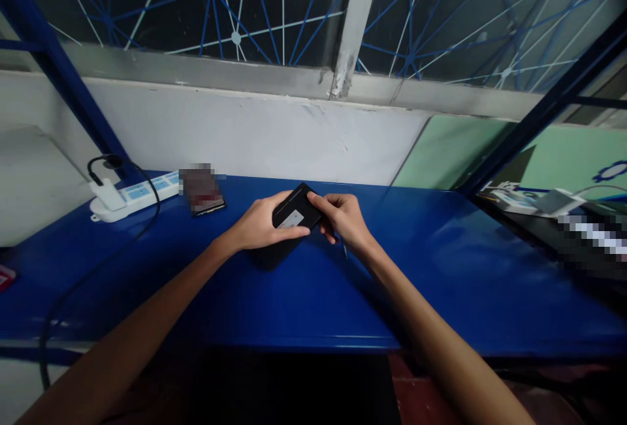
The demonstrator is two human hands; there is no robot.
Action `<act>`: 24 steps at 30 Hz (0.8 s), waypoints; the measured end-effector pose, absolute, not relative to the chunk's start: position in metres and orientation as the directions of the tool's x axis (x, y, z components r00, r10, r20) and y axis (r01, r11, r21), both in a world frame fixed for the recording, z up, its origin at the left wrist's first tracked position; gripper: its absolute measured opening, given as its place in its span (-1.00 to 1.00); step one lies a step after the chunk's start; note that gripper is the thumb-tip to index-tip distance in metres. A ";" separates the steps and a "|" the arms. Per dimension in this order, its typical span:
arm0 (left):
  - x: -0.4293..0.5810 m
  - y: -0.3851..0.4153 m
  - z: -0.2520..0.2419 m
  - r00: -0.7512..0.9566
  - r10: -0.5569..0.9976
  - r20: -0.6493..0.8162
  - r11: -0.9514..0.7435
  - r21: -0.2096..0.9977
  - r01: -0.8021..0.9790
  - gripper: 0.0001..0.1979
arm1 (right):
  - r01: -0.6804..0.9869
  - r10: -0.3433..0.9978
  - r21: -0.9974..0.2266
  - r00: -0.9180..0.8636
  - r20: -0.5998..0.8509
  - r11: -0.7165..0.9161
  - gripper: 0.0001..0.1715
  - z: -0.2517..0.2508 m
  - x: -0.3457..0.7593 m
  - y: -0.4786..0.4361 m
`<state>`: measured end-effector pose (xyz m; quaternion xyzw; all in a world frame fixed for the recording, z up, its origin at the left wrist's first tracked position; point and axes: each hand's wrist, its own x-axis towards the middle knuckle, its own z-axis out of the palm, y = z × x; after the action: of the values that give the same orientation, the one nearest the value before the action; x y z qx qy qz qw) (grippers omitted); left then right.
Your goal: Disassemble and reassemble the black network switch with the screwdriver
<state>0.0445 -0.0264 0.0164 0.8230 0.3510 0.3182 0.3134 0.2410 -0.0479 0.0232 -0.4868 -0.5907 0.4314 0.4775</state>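
Observation:
A flat black box-shaped device (312, 215) with a whitish label is tilted above the blue table, its exact kind unclear. My left hand (262, 221) is closed around its left side, the thumb lying along the near edge. At the far right corner, my right hand (343, 215) pinches the device with thumb and curled fingers. A thin silvery rod (345, 252) sticks out below my right hand; its other end is hidden by the fingers. Beneath the device, a dark shape (269, 255) shows on the table, perhaps its shadow or lower part.
On the left, a white power strip (142, 195) holds a plug with a black cable (117, 242) trailing over the table's front edge. Beside it lies a blurred-out phone-like item (202, 190). Blue frame posts (519, 131) rise at both sides; several items sit at far right.

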 end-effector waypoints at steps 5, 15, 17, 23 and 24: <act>0.049 -0.030 0.007 0.497 0.815 0.298 -0.579 0.436 0.689 0.07 | 0.219 0.985 -0.961 -0.032 0.168 0.171 -0.42 0.016 0.236 -0.049; 0.036 -0.019 0.014 0.538 0.811 0.228 -0.582 0.398 0.709 -0.18 | 0.691 0.882 -0.639 0.005 0.471 0.337 -0.37 0.016 0.257 -0.038; 0.031 -0.012 0.012 0.566 0.794 0.222 -0.605 0.378 0.701 -0.21 | 0.869 0.835 -0.430 0.037 0.549 0.245 -0.44 0.013 0.271 -0.029; 0.020 0.001 0.009 0.553 0.812 0.183 -0.583 0.284 0.761 -0.20 | 0.948 0.960 -0.316 0.117 0.256 -0.031 -0.38 -0.010 0.301 -0.008; 0.019 0.002 0.009 0.550 0.818 0.167 -0.574 0.276 0.771 -0.20 | 0.936 0.963 -0.349 0.126 0.237 -0.036 -0.36 -0.014 0.303 -0.006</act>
<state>0.0185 0.0018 0.0087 0.8762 0.4533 0.1396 0.0853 0.3033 -0.0061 -0.0136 -0.7192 -0.6604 0.0316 0.2138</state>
